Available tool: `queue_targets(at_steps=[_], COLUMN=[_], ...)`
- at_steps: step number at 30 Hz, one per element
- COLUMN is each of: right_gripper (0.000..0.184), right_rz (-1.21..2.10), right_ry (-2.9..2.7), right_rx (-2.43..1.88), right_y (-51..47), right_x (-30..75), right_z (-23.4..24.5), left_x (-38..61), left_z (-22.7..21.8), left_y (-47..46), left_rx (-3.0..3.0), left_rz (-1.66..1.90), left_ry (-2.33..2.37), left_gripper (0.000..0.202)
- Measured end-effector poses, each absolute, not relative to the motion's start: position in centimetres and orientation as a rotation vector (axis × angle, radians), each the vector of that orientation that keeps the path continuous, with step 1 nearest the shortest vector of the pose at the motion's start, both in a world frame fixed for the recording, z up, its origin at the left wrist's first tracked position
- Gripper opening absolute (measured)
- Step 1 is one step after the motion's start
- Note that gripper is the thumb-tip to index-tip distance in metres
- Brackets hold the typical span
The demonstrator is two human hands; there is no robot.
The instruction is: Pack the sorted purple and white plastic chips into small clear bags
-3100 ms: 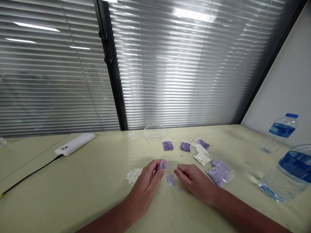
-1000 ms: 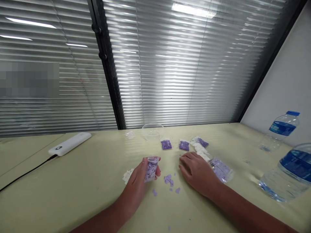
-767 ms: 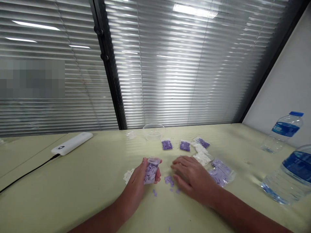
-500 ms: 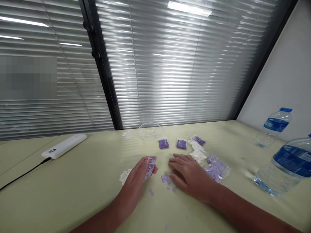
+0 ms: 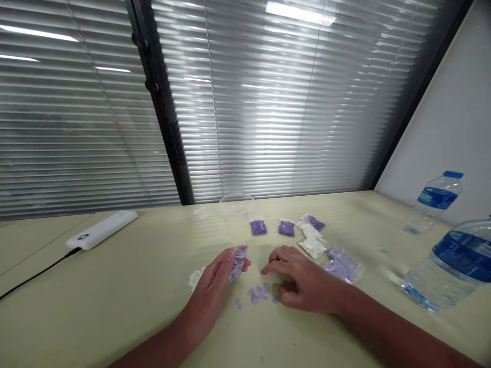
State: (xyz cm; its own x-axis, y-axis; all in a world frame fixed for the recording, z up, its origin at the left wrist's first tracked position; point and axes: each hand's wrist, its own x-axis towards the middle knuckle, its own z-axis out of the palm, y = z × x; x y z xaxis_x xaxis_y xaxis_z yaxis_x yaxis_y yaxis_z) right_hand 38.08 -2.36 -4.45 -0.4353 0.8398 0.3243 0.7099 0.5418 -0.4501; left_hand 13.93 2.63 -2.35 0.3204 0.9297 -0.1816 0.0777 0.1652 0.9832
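Note:
My left hand point(image 5: 210, 278) is shut around a small clear plastic bag of lilac pieces point(image 5: 238, 263), which leans toward my right hand. Just beside that hand lies a small heap of white pieces point(image 5: 195, 279), partly hidden by it. My right hand point(image 5: 303, 287) rests flat on the table, holding nothing, its fingertips among loose lilac pieces point(image 5: 259, 292). Some of those pieces lie against its fingers. A fuller lilac bag point(image 5: 341, 267) sits just beyond my right hand.
Farther back lie two small purple bags point(image 5: 258, 227) point(image 5: 286, 228), a white-filled bag point(image 5: 312, 245) and a clear glass bowl point(image 5: 237, 208). Two water bottles point(image 5: 433, 202) point(image 5: 456, 266) stand at the right. A white power bank point(image 5: 102, 230) with a black cable point(image 5: 38, 273) lies at the left.
My right hand has slid toward me and left, and the loose lilac pieces are more spread out near its fingers. The bag in my left hand now tilts lower.

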Motion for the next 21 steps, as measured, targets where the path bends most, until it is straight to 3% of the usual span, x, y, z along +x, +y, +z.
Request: queue_targets(at_steps=[3,7,14,19,21], right_gripper=[0.028,0.005,0.012,0.040,0.032], right_rz=[0.300,0.238,0.423,0.539,0.566], right_ry=[-2.192,-2.087,-2.267,-2.231,-2.206], right_rx=[-1.292,-1.353,-1.137,-1.163,-1.219], right_y=[-2.0,-1.6,-2.7,-2.8,-2.3], right_x=[37.8,37.8,37.0,37.9,38.4], right_z=[-5.0,-5.4,-4.0,-3.8,-4.3], left_x=[13.9,13.9,13.9,14.0,14.1], left_z=[-2.5,-2.5,-2.9,-2.9,-2.8], left_y=[2.7,2.7,2.6,2.7,2.7], left_rx=[1.264,1.263,1.253,1.252,1.262], left_rz=[0.814,0.833,0.846,0.844,0.839], left_ry=[1.038,0.998,0.983,0.969,0.968], left_gripper=[0.055,0.052,0.045,0.047,0.048])
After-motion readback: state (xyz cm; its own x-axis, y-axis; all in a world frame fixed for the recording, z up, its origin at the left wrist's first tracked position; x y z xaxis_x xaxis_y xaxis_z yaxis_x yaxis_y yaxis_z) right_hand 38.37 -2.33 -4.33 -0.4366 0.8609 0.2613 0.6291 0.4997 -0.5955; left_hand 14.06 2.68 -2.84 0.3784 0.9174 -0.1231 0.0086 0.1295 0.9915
